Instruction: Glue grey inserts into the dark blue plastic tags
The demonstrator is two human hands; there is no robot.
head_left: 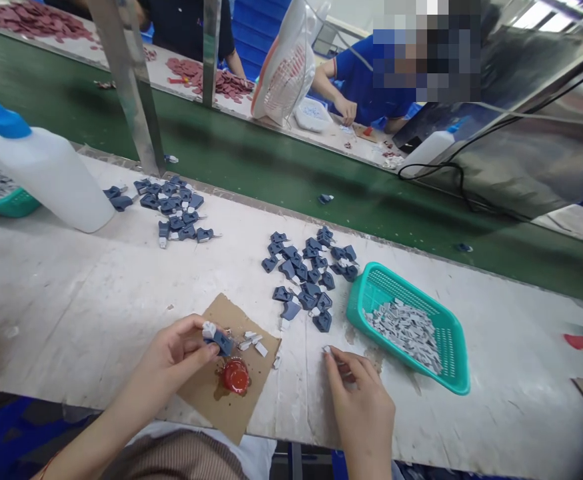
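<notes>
My left hand pinches a dark blue plastic part with a light grey tip, above a piece of brown cardboard. Just below it on the cardboard sits a small red cap in a wet stain. Several small grey pieces lie on the cardboard's right side. My right hand is over the table, thumb and forefinger closed on a small grey piece. Right of that hand stands a green plastic basket holding many grey pieces.
Dark blue parts lie in two groups, one in the middle and one at left. A white bottle with a blue nozzle stands beside another green basket. Beyond the green conveyor belt, people work at a far table.
</notes>
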